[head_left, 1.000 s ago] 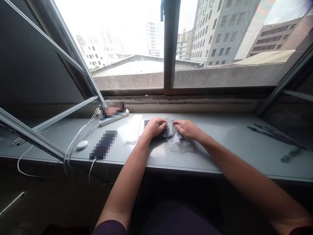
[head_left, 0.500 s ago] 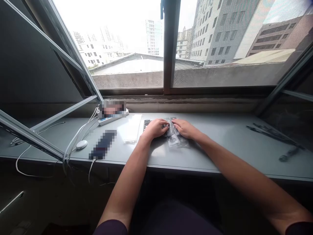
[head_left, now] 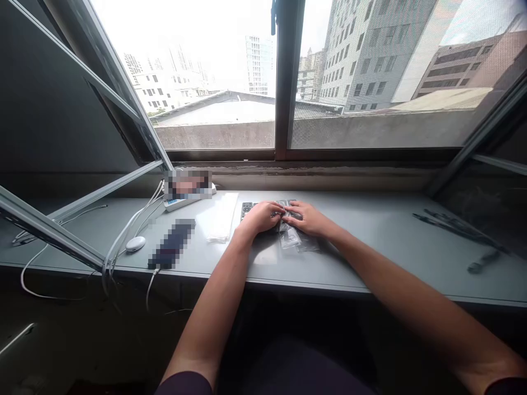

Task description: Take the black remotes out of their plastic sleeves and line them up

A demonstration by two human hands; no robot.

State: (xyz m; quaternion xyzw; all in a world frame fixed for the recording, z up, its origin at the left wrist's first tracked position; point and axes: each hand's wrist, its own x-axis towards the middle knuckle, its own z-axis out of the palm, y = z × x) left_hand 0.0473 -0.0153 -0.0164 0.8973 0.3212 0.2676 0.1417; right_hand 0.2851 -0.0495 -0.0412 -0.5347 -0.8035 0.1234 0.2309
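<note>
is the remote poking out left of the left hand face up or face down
Face up: buttons show on the visible part of the remote, beside the left hand.

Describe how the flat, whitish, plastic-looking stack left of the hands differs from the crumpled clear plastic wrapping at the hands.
The flat, whitish stack looks pale and mostly smooth; the crumpled clear plastic wrapping is see-through and creased. The stack lies untouched; the wrapping is partly under the right hand. Both lie on the pale grey table.
</note>
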